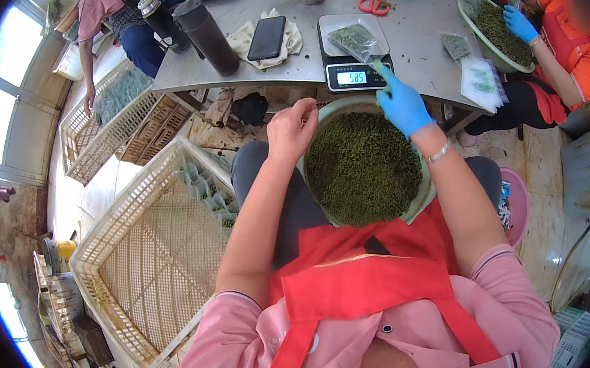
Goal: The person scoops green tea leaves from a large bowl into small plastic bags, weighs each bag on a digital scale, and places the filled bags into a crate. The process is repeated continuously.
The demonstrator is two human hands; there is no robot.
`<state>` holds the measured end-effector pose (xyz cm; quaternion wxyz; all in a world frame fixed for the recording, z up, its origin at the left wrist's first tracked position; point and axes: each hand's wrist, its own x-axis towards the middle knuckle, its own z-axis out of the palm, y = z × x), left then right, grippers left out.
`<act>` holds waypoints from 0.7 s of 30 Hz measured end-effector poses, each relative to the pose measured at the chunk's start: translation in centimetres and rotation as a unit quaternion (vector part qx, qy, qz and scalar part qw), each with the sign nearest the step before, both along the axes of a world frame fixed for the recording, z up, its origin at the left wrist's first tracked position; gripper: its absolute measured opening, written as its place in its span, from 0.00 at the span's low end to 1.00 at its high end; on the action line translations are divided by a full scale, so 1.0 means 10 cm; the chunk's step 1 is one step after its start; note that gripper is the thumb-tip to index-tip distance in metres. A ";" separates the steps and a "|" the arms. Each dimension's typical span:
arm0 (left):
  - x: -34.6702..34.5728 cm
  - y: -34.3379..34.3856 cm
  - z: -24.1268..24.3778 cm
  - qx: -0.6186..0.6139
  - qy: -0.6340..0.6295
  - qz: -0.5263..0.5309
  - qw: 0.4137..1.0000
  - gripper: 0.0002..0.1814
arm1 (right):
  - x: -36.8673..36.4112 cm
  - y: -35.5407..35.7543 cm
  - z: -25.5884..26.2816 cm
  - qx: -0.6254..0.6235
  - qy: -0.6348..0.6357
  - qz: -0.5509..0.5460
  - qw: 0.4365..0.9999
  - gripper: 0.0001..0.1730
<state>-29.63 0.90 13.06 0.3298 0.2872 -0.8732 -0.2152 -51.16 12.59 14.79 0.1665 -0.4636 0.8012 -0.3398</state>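
A bag of green peppercorn-like berries (354, 40) lies on the pan of a digital scale (356, 76) whose display is lit. My right hand (402, 100), in a blue glove, has its fingertips at the bag's near corner; whether they pinch it is unclear. My bare left hand (292, 130) hovers at the left rim of a pale green basin (411, 215), its fingers curled near the thumb; anything between them is too small to tell. The basin rests on my lap, heaped with the same small green berries (363, 168).
The metal table (409, 37) bears a phone (267, 38), a dark bottle (207, 37), red-handled scissors (373, 5) and flat plastic bags (480, 83). A plastic crate (140, 195) with filled bags stands at left. Right, a gloved co-worker (555, 43) handles another basin; another person (110, 20) reaches down upper left.
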 end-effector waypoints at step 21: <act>-0.68 0.28 -0.44 -0.212 -0.148 -0.412 0.873 0.31 | -0.27 -0.50 -0.06 0.044 0.118 -0.056 0.990 0.19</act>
